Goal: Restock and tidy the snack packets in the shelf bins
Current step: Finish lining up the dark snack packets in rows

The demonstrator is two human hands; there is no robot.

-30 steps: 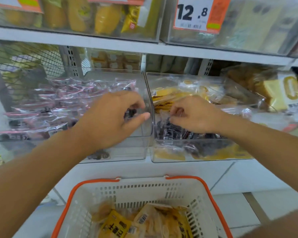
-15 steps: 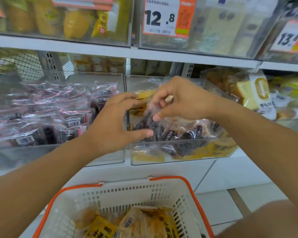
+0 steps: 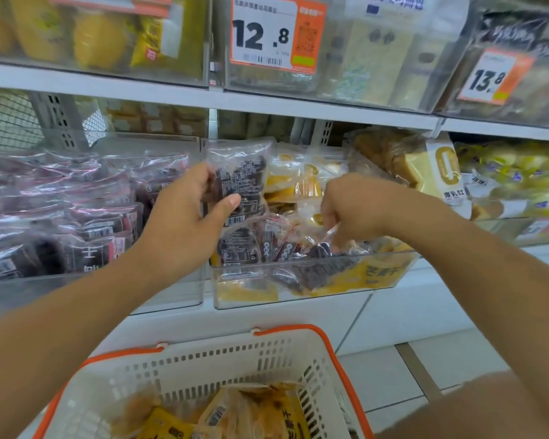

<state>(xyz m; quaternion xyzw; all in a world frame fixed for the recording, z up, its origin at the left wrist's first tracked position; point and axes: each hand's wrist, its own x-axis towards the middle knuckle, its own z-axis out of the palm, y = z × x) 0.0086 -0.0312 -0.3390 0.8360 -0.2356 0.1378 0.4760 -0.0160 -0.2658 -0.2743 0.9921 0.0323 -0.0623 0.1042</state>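
— Clear plastic, dark fruit inside: why is that packet (image 3: 240,185) up in your left hand (image 3: 184,223)?

— It sat among the yellow packets (image 3: 293,185) of the middle bin (image 3: 305,288), where it doesn't belong. I pinch it upright, thumb across its printed face and fingers behind, so the label reads and it stays out of the way, right above the divider between the 2 bins.

— And your right hand (image 3: 351,213)?

— Down in that same bin, knuckles up, fingers curled into the dark packets (image 3: 298,248) at the front. I think they're closing on 1 of them, but my own hand hides the fingertips, so I can't tell.

— Where will they go?

— Likely the left bin (image 3: 114,293), which holds the matching purple-wrapped packets (image 3: 76,210).

— And the basket (image 3: 184,362)?

— Below my arms, with yellow stock waiting; the price tag (image 3: 278,34) above reads 12.8.
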